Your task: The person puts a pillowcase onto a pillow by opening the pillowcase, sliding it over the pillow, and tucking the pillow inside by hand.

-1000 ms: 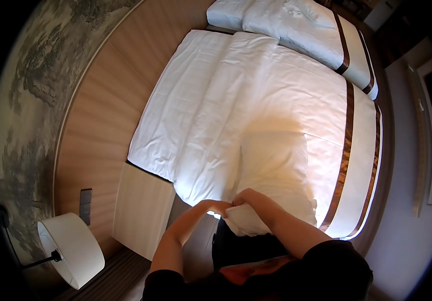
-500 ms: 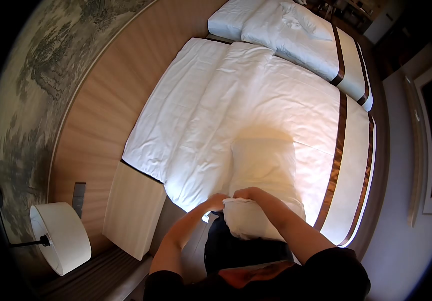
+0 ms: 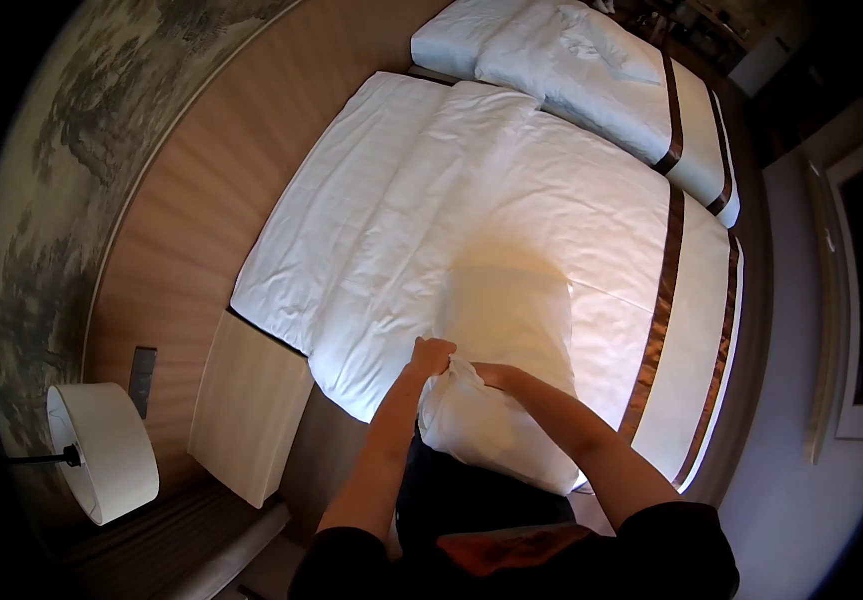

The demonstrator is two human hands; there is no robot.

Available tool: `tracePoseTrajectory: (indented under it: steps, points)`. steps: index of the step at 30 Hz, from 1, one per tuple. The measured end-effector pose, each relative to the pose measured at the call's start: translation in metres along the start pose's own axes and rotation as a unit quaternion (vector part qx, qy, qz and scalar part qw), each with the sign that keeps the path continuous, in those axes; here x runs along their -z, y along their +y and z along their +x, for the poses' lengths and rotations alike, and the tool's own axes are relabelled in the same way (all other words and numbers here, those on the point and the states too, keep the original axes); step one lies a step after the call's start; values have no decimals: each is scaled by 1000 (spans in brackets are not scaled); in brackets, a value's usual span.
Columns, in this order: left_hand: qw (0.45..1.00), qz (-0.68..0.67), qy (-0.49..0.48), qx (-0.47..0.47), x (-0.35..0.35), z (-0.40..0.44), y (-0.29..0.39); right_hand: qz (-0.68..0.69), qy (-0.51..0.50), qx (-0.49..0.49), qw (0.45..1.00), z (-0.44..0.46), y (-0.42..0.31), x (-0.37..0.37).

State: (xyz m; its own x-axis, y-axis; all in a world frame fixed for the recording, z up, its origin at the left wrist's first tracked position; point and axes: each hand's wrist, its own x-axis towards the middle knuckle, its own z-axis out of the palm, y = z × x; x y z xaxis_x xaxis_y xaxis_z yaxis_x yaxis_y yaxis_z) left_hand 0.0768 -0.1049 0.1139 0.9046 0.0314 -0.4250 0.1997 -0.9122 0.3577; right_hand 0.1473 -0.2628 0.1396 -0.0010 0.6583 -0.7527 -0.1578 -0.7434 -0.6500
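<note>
Altogether, two hands on one pillow

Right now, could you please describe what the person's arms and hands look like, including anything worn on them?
Short black fabric sleeves leave both forearms bare. The ungloved left hand and ungloved right hand show no wristwatch or bracelet.

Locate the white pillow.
The pillow is at lower centre in the head view, over the nearer bed, its left side in the left hand and right hand.
</note>
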Motion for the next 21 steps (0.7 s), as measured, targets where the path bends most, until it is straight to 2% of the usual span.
tracePoseTrajectory:
  steps: [3, 6, 7, 9, 11, 13, 16, 18, 19, 20, 21]
  points:
    - [983, 64, -167, 39, -10, -21, -10, -33, 80, 38, 996, -9, 0, -7]
    - [951, 72, -287, 88, -20, -40, -14, -54, 63, 33, 996, -24, 28, 16]
    - [942, 56, -318, 89, -20, -42, -16, -109, 60, 24, 992, -34, 32, 19]
    - [933, -136, -333, 29, -21, -35, -17, -217, 56, 6, 975, -65, 23, 30]
    - [868, -354, -347, -29, -17, -20, -18, -239, 10, -11, 971, -93, 13, 44]
    - [811, -472, -341, -49, -8, -13, -12, -257, -56, -46, 964, -103, 18, 63]
    - [876, -368, -310, -31, 19, -12, 22, -270, -38, -33, 962, -117, 53, 75]
    - [917, -186, -339, -93, 49, -19, 61, -232, -45, -42, 971, -129, 62, 79]
    - [925, -92, -348, -124, 61, -20, 74, -214, -47, -44, 975, -142, 44, 77]
    - [920, -54, -368, -120, 67, -17, 81, -197, -50, -46, 978, -151, 37, 76]
    - [914, -16, -388, -116, 72, -14, 86, -196, 24, 31, 980, -139, 54, 77]
